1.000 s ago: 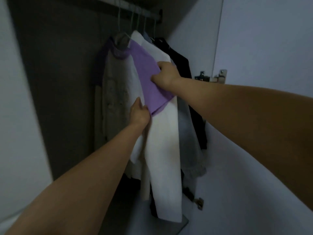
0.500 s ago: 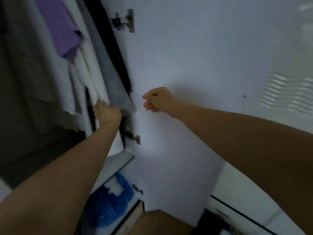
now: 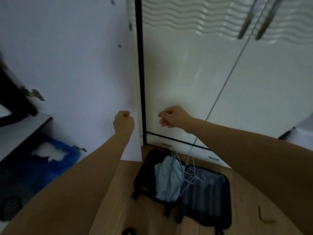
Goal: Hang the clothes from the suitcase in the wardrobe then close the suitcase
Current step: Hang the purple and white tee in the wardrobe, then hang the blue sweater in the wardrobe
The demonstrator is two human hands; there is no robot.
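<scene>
While both hands hang in front of the wardrobe w/ nothing in them, the suitcase (image 3: 184,185) lies open on the wood floor (image 3: 118,192) below, dark shell, two halves spread flat. Left half holds a crumpled light-blue garment (image 3: 167,179); a few thin white wire hangers (image 3: 189,173) lie tangled over the garment's right edge and onto the right half, which otherwise shows only its dark lining. Suitcase's far edge sits just beside the base of the glossy white wardrobe doors (image 3: 194,73); floor room shows on its left and near sides.

Left hand (image 3: 123,122): fingers curled into a loose fist, gripping nothing, in front of the open wardrobe door (image 3: 76,65). Right hand (image 3: 172,118): fingers curled too, empty, in front of the closed glossy doors. Hands are apart, the door's black edge strip between them.

At far left, lower wardrobe compartment holds a blue bag (image 3: 50,160) w/ a white patch on it, under a shelf edge (image 3: 25,131). Dark clothing (image 3: 11,92) hangs above that shelf, blurred.
</scene>
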